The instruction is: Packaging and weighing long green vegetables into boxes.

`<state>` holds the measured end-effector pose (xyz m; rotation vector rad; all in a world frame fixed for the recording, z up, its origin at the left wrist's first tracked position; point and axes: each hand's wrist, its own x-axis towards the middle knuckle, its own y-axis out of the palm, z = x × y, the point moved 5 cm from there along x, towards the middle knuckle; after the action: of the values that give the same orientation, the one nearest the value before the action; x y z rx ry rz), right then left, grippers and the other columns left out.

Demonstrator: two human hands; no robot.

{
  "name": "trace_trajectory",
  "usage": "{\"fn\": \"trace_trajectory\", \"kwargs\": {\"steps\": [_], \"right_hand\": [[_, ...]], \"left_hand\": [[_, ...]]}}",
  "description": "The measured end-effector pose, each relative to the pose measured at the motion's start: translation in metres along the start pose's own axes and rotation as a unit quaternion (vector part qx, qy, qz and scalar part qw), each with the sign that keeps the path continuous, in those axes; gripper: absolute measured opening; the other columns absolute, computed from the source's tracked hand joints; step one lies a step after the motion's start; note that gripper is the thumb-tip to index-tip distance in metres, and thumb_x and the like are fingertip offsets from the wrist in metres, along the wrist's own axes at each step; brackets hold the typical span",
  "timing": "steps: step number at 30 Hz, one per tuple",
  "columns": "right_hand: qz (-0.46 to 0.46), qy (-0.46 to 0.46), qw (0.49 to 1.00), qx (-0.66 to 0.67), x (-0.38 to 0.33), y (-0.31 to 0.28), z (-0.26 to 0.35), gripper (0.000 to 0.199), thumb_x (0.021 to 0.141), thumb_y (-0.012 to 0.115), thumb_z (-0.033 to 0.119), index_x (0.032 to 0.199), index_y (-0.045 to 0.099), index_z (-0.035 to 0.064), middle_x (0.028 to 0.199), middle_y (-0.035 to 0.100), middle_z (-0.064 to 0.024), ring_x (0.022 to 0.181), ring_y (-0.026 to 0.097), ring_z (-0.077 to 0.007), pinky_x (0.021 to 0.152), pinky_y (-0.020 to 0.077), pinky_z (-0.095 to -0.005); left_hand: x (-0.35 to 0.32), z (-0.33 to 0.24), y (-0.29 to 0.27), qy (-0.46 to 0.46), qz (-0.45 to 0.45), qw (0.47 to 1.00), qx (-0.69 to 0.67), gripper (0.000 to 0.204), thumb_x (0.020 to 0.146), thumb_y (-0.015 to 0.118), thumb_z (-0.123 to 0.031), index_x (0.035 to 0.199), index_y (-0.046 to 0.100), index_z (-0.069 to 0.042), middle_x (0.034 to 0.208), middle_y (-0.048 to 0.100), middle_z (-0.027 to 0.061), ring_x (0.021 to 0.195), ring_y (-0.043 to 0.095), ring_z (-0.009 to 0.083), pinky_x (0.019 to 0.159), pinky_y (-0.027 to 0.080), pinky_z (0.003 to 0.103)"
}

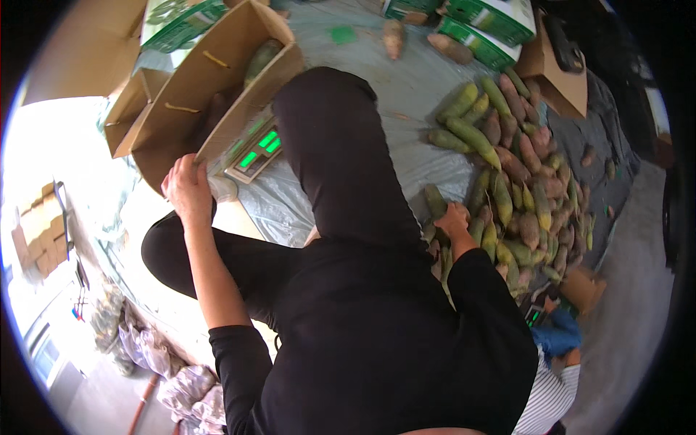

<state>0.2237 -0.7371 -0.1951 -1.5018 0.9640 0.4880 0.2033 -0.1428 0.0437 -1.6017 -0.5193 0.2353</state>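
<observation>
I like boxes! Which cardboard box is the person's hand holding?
The left hand grips the big open brown box above the scale; the others stand untouched.

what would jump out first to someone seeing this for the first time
The big heap of green and purplish elongated vegetables spread over the grey sheet at right draws the eye first, with the right hand reaching into its near edge. At upper left, the left hand grasps the flap of an open cardboard box, beside a scale with a glowing green display.
</observation>
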Motion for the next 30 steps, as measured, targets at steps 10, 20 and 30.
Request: {"fn": "trace_trajectory", "kwargs": {"steps": [10, 20, 30], "right_hand": [[0.012, 0.046, 0.999, -0.009, 0.020, 0.024, 0.010, 0.082, 0.061, 0.082, 0.026, 0.129, 0.040, 0.0086, 0.141, 0.032, -0.0108, 0.127, 0.039, -0.0324, 0.098, 0.0429, -0.0453], [-0.130, -0.157, 0.949, 0.240, 0.046, -0.010, 0.042, 0.068, 0.058, 0.079, 0.013, 0.115, 0.045, -0.0014, 0.096, 0.060, -0.0183, 0.095, 0.060, -0.0328, 0.082, 0.0464, -0.0400], [-0.294, -0.474, 0.778, 0.288, -0.084, -0.267, 0.233, 0.054, 0.062, 0.077, 0.009, 0.109, 0.053, 0.0000, 0.101, 0.061, -0.0174, 0.095, 0.060, -0.0287, 0.084, 0.0458, -0.0357]], "left_hand": [[-0.001, 0.001, -0.012, -0.009, -0.028, 1.000, -0.011, 0.014, 0.078, 0.064, -0.016, 0.090, 0.062, -0.010, 0.085, 0.062, 0.0053, 0.086, 0.059, 0.0253, 0.085, 0.040, 0.040], [0.002, 0.001, -0.014, -0.014, -0.042, 0.999, -0.028, 0.013, 0.076, 0.064, -0.015, 0.088, 0.061, -0.011, 0.083, 0.061, 0.0044, 0.085, 0.059, 0.0257, 0.085, 0.040, 0.041], [-0.001, 0.003, -0.016, -0.010, -0.054, 0.998, -0.036, 0.009, 0.075, 0.064, -0.014, 0.083, 0.060, -0.010, 0.079, 0.060, 0.0044, 0.083, 0.059, 0.0251, 0.084, 0.041, 0.041]]}}
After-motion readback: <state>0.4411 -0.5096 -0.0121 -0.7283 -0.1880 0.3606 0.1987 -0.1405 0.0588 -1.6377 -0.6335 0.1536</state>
